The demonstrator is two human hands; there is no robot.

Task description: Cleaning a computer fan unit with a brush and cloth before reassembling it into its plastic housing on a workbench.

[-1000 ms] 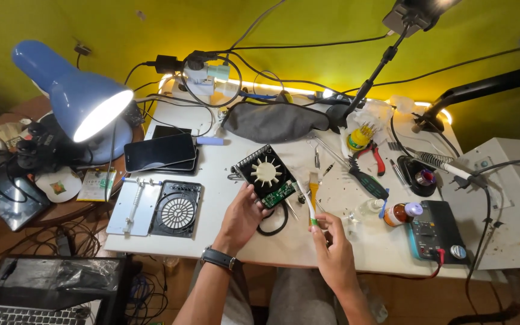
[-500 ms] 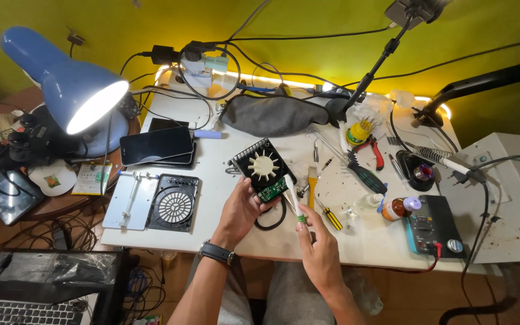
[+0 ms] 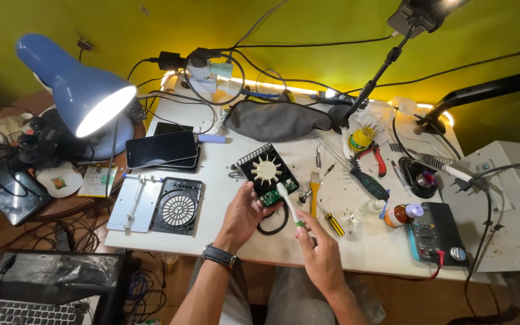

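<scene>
A lit blue lamp [image 3: 82,96] stands at the left of the cluttered white desk [image 3: 212,162] under a yellow-green wall [image 3: 308,24]. The left hand [image 3: 245,213] grips the black fan module [image 3: 267,174] mid-desk; the right hand [image 3: 320,250] pinches a white brush [image 3: 287,201] against its board. A multimeter [image 3: 437,232] lies right.

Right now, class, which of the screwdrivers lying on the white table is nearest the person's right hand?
The small yellow-and-black screwdriver, just beyond the right hand. The larger black-and-green screwdriver lies farther back, near the red-handled pliers.

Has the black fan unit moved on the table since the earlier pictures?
No. The black fan unit lies just right of the black grille, as before; only the camera shifted.
</scene>
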